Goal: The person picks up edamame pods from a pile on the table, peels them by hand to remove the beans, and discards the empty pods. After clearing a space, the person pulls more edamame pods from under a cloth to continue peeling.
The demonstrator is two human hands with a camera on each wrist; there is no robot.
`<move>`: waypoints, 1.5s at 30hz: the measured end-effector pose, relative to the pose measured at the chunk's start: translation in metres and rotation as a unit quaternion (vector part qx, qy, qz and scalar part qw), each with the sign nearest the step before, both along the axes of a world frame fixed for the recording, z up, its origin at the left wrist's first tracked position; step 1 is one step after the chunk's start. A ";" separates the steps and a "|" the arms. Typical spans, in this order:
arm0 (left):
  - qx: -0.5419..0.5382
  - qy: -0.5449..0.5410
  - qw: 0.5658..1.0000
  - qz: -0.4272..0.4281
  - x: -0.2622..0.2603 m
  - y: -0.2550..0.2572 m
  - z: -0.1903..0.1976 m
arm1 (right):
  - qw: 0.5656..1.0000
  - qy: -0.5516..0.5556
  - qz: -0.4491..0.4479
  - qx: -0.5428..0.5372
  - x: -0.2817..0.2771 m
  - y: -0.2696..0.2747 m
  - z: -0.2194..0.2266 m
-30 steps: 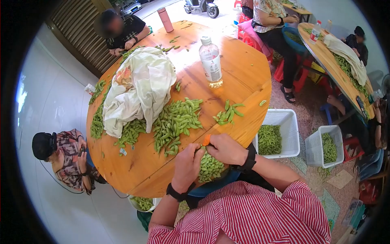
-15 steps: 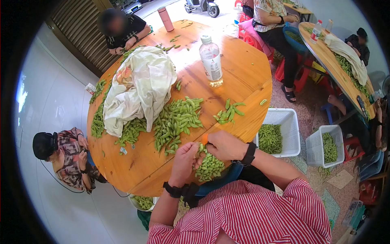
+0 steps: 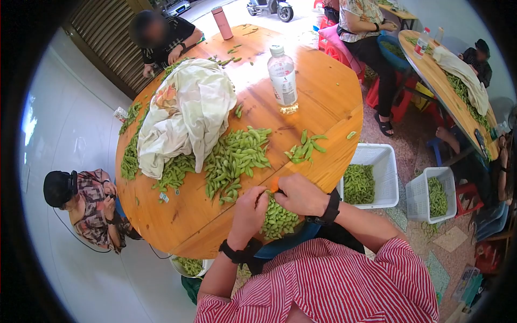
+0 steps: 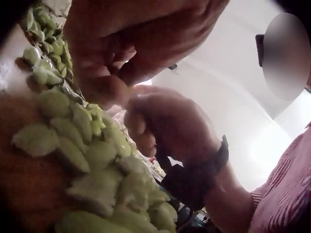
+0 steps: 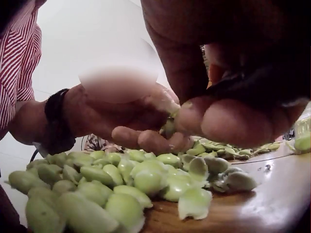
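Note:
My left hand and right hand meet at their fingertips above a heap of shelled green beans at the table's near edge. Between them, in the right wrist view, is a small green pod; the fingers of my left hand curl at it and those of my right hand pinch its other side. Something orange shows at my right fingers. Just beyond lie a large pile of unshelled pods and a smaller group.
On the round wooden table stand a clear bottle and a pink flask, beside a bundled white cloth. White baskets with pods stand on the floor at right. A blue basin is below the table edge. Other people sit around.
My hands were slightly apart half a second ago, with the left fingers lifted from the right; now their fingertips are together over the beans. The head view has shifted a little.

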State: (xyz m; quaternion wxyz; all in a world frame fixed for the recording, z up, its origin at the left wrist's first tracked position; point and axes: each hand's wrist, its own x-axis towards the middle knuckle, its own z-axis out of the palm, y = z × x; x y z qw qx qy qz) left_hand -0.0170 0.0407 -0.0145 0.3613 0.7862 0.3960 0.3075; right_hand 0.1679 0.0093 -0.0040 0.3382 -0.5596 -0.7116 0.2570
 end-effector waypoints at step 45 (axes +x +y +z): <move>0.140 0.242 0.957 0.071 -0.051 0.025 0.016 | 0.958 -0.136 -0.229 0.106 0.052 0.011 0.007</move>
